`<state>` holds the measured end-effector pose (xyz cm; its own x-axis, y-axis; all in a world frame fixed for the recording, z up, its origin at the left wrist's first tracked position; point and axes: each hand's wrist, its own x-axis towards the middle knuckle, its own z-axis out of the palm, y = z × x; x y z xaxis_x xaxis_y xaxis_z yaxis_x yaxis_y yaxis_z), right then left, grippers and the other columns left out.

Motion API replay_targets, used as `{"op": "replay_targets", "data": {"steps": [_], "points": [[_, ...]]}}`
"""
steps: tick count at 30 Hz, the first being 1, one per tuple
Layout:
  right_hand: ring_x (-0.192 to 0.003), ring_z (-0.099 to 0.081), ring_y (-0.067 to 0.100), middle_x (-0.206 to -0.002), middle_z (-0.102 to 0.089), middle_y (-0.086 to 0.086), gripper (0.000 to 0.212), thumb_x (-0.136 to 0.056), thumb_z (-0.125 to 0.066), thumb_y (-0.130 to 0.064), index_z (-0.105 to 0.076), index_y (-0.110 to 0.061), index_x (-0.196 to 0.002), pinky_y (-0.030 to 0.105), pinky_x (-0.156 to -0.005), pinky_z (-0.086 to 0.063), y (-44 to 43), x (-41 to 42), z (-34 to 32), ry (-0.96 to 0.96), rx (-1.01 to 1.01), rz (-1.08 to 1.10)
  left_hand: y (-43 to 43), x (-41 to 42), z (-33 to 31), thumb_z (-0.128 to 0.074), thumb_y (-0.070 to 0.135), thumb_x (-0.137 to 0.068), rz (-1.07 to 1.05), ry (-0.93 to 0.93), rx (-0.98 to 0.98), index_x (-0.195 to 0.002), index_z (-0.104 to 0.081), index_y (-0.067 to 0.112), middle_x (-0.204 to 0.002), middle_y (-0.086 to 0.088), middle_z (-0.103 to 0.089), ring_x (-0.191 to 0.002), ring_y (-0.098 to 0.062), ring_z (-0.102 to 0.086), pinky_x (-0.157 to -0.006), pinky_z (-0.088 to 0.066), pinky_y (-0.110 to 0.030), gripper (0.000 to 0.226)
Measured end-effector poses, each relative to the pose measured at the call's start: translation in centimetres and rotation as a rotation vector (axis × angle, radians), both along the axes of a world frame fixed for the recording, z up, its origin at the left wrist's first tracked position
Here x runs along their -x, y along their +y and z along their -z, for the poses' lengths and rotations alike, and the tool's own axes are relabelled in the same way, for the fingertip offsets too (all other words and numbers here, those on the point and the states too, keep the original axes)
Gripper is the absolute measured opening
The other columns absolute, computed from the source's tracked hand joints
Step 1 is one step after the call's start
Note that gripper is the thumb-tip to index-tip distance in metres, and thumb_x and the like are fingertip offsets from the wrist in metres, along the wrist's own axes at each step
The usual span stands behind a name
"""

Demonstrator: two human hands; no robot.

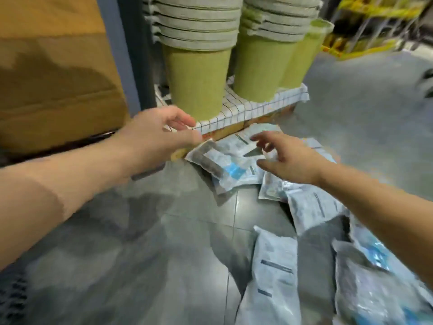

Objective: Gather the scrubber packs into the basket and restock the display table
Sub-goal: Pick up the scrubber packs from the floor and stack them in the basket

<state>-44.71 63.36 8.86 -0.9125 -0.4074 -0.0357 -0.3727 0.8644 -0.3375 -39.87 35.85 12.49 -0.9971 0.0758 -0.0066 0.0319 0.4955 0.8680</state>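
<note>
Several green pots (198,80) nested in stacks, scrubber packs (271,266) strewn on floor (140,254)

- Passage is left over the bare floor (140,242), lower left.
- The front is blocked by stacked green pots (199,83).
- The left is closed by a cardboard box (54,73).
- The right is littered with scrubber packs (274,273).

We look down on stacks of green tubs (198,83) standing on a grid-patterned cloth (257,106). A large cardboard box (54,73) sits to their left, beyond a dark upright post (133,55). Grey floor tiles (145,242) spread below; blurred yellow racking (375,10) lies behind.
</note>
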Motion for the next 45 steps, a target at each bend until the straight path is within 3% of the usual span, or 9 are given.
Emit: {"op": "replay_targets", "data": {"steps": [7, 13, 16, 20, 28, 32, 37, 41, 45], "points": [[-0.122, -0.054, 0.029, -0.138, -0.054, 0.012, 0.078, -0.086, -0.071, -0.045, -0.033, -0.013, -0.146, 0.032, -0.097, -0.041, 14.1, -3.6, 15.3, -0.530, -0.222, 0.310, 14.1, 0.5, 14.5, -0.073, 0.030, -0.087, 0.138, -0.435, 0.061, -0.116, -0.058, 0.022, -0.111, 0.000, -0.058, -0.069, -0.014, -0.054, -0.045, -0.039, -0.011, 0.033], [-0.133, -0.044, 0.035, -0.155, -0.025, 0.014, 0.113, -0.071, -0.082, -0.052, -0.013, -0.024, -0.157, 0.036, -0.094, -0.054, 15.0, -5.5, 23.6, -0.826, -0.041, 0.435, 15.5, -1.9, 22.0, -0.073, 0.032, -0.087, 0.080, -0.721, 0.109, -0.116, -0.055, 0.020, -0.106, 0.000, -0.058, -0.074, -0.009, -0.052, -0.059, -0.041, -0.020, 0.036], [-0.131, -0.042, 0.031, -0.144, -0.033, 0.013, 0.098, -0.068, -0.084, -0.052, -0.037, -0.022, -0.148, 0.039, -0.109, -0.043, 14.5, -5.0, 25.3, -0.776, -0.130, 0.372, 15.0, -3.2, 23.9, -0.073, 0.038, -0.086, -0.055, -0.877, 0.006, -0.115, -0.058, 0.023, -0.110, 0.001, -0.060, -0.096, -0.017, -0.059, -0.071, -0.048, -0.029, 0.036], [-0.116, -0.055, 0.025, -0.126, -0.057, 0.004, 0.076, -0.066, -0.088, -0.043, -0.054, -0.014, -0.127, 0.037, -0.097, -0.048, 13.3, -3.5, 24.9, -0.696, -0.058, 0.324, 14.8, -4.1, 24.5, -0.070, 0.047, -0.086, -0.220, -1.054, -0.144, -0.113, -0.059, 0.022, -0.115, -0.005, -0.060, -0.104, -0.025, -0.061, -0.081, -0.057, -0.043, 0.039], [-0.088, -0.049, 0.016, -0.105, -0.049, 0.005, 0.055, -0.065, -0.089, -0.033, -0.059, -0.006, -0.101, 0.030, -0.075, -0.043, 8.2, -3.0, 18.6, 0.123, 0.369, 0.249, 13.8, -1.7, 23.3, -0.049, 0.084, -0.075, -0.416, -1.348, -0.862, -0.131, -0.045, -0.010, -0.120, -0.037, -0.062, -0.099, -0.049, -0.069, -0.080, -0.055, -0.052, 0.109], [-0.096, -0.052, 0.019, -0.111, -0.048, 0.011, 0.037, -0.078, -0.082, -0.020, -0.064, -0.001, -0.104, 0.019, -0.081, -0.043, 6.6, -4.7, 17.6, 0.263, 0.463, -0.058, 12.7, 0.3, 21.5, -0.052, 0.075, -0.080, -0.435, -1.196, -1.061, -0.125, -0.063, 0.008, -0.114, -0.023, -0.071, -0.092, -0.039, -0.074, -0.078, -0.061, -0.048, 0.081], [-0.103, -0.058, 0.027, -0.115, -0.056, 0.014, 0.038, -0.083, -0.074, -0.034, -0.068, -0.004, -0.106, 0.032, -0.090, -0.047, 9.1, -5.5, 19.3, 0.096, 0.408, -0.373, 11.4, 1.5, 20.5, -0.071, 0.020, -0.075, -0.511, -1.004, -0.876, -0.115, -0.069, 0.012, -0.105, -0.013, -0.076, -0.093, -0.031, -0.075, -0.081, -0.055, -0.048, 0.041], [-0.117, -0.052, 0.027, -0.122, -0.055, 0.007, 0.058, -0.084, -0.056, -0.055, -0.058, -0.014, -0.125, 0.027, -0.095, -0.044, 12.8, -1.2, 21.5, 0.053, 0.306, 0.252, 10.7, 1.8, 21.6, -0.074, 0.003, -0.073, -0.509, -0.837, -0.649, -0.118, -0.067, 0.003, -0.102, -0.018, -0.076, -0.096, -0.033, -0.073, -0.079, -0.061, -0.045, 0.045], [-0.138, -0.028, 0.045, -0.149, -0.028, 0.026, 0.105, -0.079, -0.057, -0.073, -0.020, -0.007, -0.151, 0.053, -0.113, -0.029, 17.4, 6.6, 23.1, -0.277, 0.172, 1.113, 10.5, 1.9, 22.2, -0.079, 0.007, -0.059, -0.436, -0.689, -0.549, -0.126, -0.061, 0.013, -0.106, -0.010, -0.076, -0.098, -0.029, -0.074, -0.093, -0.054, -0.047, 0.070]]}}
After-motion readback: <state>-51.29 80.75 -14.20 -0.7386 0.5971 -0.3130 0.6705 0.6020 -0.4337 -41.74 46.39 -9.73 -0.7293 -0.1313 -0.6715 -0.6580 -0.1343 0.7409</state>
